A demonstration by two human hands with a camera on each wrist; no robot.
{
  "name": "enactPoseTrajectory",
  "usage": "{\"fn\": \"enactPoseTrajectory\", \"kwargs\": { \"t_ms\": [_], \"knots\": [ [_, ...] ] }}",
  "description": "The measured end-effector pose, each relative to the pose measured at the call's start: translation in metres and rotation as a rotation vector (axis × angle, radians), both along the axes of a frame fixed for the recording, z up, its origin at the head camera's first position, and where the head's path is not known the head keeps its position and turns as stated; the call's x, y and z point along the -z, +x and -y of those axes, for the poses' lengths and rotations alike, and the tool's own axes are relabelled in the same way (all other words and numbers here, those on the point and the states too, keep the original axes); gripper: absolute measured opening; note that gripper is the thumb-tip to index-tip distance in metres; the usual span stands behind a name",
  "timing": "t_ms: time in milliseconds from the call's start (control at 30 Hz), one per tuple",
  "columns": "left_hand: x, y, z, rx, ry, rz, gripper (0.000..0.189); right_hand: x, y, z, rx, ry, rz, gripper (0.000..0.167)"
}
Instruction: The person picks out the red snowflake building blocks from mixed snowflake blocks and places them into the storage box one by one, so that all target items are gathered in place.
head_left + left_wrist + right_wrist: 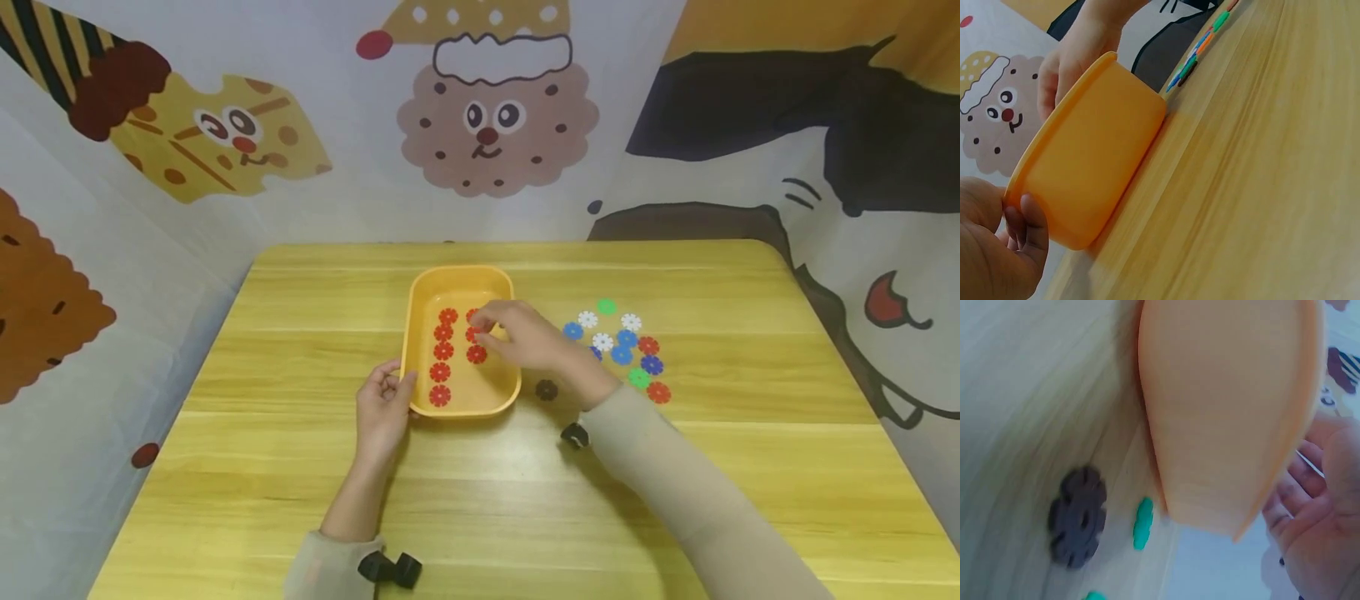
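A yellow tray stands on the table, with red flower-shaped discs lined up in two columns on its floor. My left hand grips the tray's near left corner, thumb at the rim and fingers curled against the outer wall. Over the right column hovers my right hand, palm down, its thumb and index fingertips apart. A red disc shows in the gap between those tips, and another disc is partly covered. In the right wrist view the tray wall hides this hand's fingertips.
Right of the tray lie several flower-shaped discs in white, blue, green and red, such as a white disc. A brown disc sits close to the tray's right side. A cartoon-printed cloth hangs behind the table.
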State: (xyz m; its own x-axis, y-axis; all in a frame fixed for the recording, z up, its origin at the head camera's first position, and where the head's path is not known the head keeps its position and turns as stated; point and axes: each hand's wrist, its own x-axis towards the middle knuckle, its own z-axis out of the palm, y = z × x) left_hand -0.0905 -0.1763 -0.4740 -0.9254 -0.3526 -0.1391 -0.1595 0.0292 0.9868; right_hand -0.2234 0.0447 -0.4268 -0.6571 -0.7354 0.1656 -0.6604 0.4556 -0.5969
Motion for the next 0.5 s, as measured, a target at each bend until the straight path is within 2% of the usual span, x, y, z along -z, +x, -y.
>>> {"fn": "enactPoseTrajectory", "kwargs": {
  "t_ms": [133, 500],
  "knots": [
    [-0.001, 0.0, -0.001, -0.005, 0.007, 0.02, 0.031, 0.004, -0.001, -0.018, 0.071, -0.112, -0.031, 0.023],
    [-0.002, -0.001, -0.002, 0.0, -0.004, 0.041, 0.031, 0.014, 0.0, -0.056, 0.175, -0.256, -0.064, 0.017]
  ]
}}
